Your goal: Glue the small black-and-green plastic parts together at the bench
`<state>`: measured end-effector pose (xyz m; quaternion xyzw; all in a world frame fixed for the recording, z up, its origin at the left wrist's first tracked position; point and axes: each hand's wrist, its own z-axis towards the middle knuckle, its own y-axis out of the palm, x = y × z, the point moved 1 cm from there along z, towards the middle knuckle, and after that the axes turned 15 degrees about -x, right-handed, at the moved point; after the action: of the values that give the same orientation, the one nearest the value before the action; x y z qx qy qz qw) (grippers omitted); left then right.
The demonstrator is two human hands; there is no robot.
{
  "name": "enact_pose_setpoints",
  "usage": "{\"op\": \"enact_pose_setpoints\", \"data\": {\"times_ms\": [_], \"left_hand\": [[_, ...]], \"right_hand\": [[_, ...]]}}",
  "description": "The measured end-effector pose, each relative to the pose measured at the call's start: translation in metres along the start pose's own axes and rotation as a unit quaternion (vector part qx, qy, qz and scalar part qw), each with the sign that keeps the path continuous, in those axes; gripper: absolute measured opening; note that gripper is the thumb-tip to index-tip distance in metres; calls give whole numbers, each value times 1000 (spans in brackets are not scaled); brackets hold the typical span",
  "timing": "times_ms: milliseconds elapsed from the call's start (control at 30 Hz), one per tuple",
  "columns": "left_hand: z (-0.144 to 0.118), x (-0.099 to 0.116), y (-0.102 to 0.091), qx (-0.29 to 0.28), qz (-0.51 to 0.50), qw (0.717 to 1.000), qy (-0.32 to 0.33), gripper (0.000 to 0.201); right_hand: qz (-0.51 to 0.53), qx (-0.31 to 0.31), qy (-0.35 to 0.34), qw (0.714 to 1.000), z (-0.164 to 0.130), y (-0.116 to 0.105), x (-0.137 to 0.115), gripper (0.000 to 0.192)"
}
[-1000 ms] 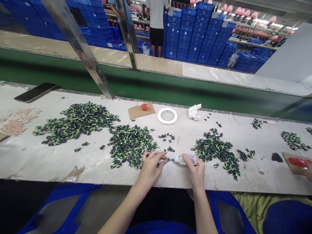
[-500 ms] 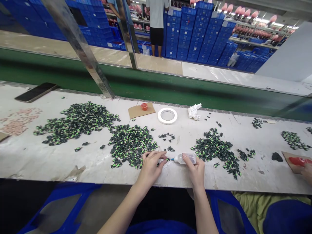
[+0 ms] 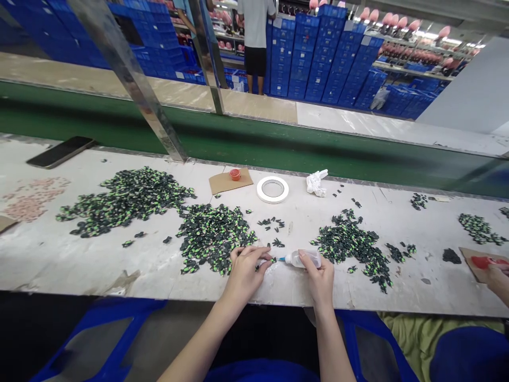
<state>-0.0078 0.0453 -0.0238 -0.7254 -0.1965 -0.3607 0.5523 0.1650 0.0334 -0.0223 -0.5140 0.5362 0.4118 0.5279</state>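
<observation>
While your left hand [image 3: 247,270] pinches a small black-and-green part [image 3: 271,260] against the table [image 3: 79,260], keep the thumb and fingers closed on it and the wrist resting at the near edge, so the part cannot turn. Your right hand [image 3: 320,278] is closed around the glue bottle [image 3: 304,258], which lies nearly level with its blue nozzle [image 3: 281,259] pointing left, touching or just short of the part; which of the two cannot be told. Squeeze lightly, for excess would likely spread to your fingertips. Hold the nozzle clear of the unworked pile [image 3: 212,236] just behind your left hand. Keep glued parts apart from the pile [image 3: 352,244] beyond the bottle. The tape roll [image 3: 272,189] sits well behind, out of your way.
</observation>
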Motion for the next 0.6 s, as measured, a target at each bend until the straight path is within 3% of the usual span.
{"op": "enact_pose_setpoints", "data": {"times_ms": [600], "left_hand": [[1,-2,2,4,1,1000,4,22]], "right_hand": [[23,19,-3,1000,1,-4,3,30]]}}
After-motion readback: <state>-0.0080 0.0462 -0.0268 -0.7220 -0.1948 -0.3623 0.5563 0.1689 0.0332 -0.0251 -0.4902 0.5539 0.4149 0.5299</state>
